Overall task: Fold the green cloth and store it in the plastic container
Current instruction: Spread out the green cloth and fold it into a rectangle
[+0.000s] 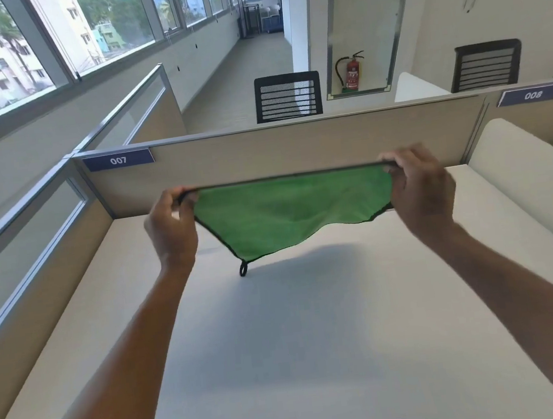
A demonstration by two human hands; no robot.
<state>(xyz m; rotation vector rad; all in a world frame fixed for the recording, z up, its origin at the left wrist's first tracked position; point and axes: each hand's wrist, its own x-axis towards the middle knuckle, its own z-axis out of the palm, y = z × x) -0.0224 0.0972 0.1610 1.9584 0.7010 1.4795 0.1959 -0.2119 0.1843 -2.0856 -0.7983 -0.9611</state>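
Head view: left hand and right hand pinch green cloth, seemingly above desk.

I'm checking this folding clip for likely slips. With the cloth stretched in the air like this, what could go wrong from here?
1. The green cloth hangs off the desk, pinched only at its top corners by the left hand and right hand; a loose pinch could drop one corner.
2. Its lower edge sags unevenly, so a fold made in the air may come out crooked.
3. No plastic container is in view.
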